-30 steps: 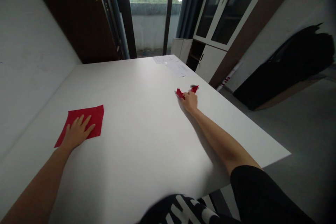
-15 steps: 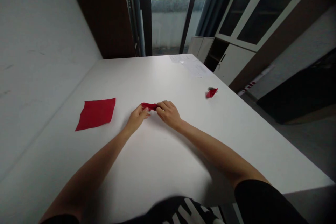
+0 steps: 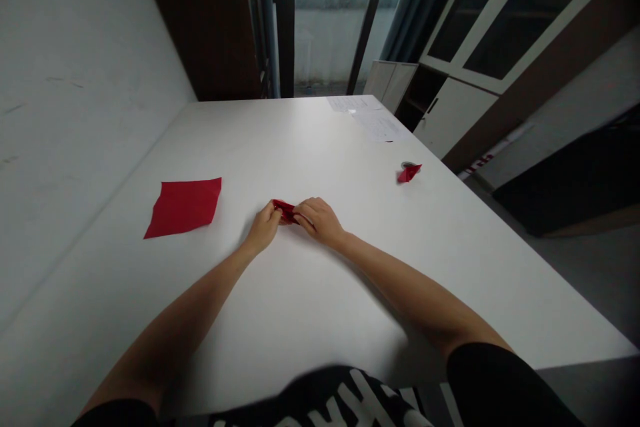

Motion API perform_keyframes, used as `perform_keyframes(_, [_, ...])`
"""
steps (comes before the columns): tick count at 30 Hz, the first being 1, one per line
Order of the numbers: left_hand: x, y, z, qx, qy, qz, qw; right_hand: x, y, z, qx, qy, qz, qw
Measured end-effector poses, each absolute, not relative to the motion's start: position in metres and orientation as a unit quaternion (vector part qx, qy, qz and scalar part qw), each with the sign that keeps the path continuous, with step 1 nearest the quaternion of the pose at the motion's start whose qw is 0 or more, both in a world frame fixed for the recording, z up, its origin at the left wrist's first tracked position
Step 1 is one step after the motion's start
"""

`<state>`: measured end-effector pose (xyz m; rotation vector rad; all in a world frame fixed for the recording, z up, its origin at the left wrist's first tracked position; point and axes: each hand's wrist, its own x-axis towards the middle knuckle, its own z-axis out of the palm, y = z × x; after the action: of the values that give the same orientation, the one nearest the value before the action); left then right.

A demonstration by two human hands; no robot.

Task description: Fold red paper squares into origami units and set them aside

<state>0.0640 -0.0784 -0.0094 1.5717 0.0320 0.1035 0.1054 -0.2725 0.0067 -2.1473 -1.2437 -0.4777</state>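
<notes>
Both my hands meet near the middle of the white table [image 3: 310,307], pinching a narrow folded strip of red paper [image 3: 285,211] between them. My left hand [image 3: 263,227] grips its left end and my right hand [image 3: 320,221] presses on its right end, covering part of it. To the left lies a flat square of red paper [image 3: 183,207], untouched. Farther right sits a small folded red paper piece [image 3: 409,173], beside a small round grey object [image 3: 409,165].
White sheets of printed paper [image 3: 373,119] lie at the far end of the table. A white wall [image 3: 85,67] runs along the left side. A white cabinet [image 3: 453,113] stands beyond the right corner, and a glass door [image 3: 340,27] is straight ahead.
Over the last second, my left hand left the flat red square and my right hand left the small red piece. They came together at the centre on the strip, which is now more tightly folded.
</notes>
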Motion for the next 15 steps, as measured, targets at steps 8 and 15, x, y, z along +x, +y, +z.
perform_keyframes(8, [0.056,-0.078,0.005,0.828,-0.048,0.064,0.556,0.11,-0.27,0.002,-0.822,-0.449,-0.153,0.316])
perform_keyframes(15, [0.05,-0.08,0.009,0.865,-0.089,0.086,0.486,0.106,-0.268,0.008,-0.822,-0.42,-0.145,0.355])
